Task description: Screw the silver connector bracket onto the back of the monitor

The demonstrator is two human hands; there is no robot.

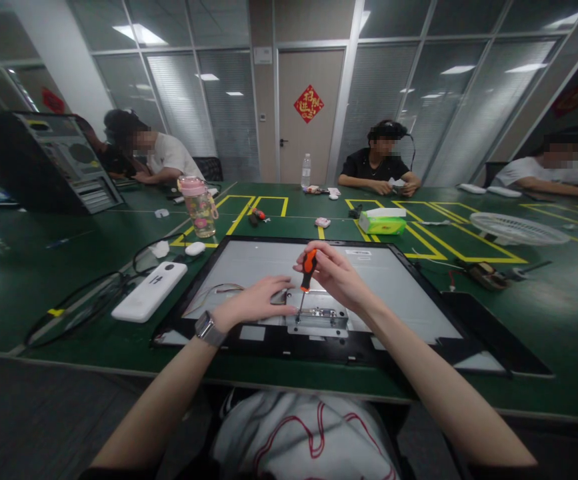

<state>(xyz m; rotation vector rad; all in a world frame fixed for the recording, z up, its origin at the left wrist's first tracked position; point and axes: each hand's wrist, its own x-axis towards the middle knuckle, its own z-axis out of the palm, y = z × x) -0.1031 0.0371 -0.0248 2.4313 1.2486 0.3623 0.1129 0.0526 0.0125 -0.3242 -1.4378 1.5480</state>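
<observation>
A large flat display panel point(389, 287) with a black frame lies on the green table in front of me. Near its front edge sits a metal bracket point(339, 323) with connectors on it. My right hand point(336, 270) grips an orange and black screwdriver point(309, 267) by its handle. The screwdriver stands nearly upright, its tip down at the left part of the bracket. My left hand point(259, 301), wearing a watch, rests on the panel with fingers stretched out, their tips at the bracket's left side. Thin wires point(219, 289) lie on the panel beside it.
Left of the panel are a white power bank point(149, 292), black cables point(81, 307) and a pink-lided bottle point(199, 207). Beyond it stands a green tissue pack point(383, 221). A white round grille point(519, 229) lies right. A computer case point(43, 160) and several people occupy the far side.
</observation>
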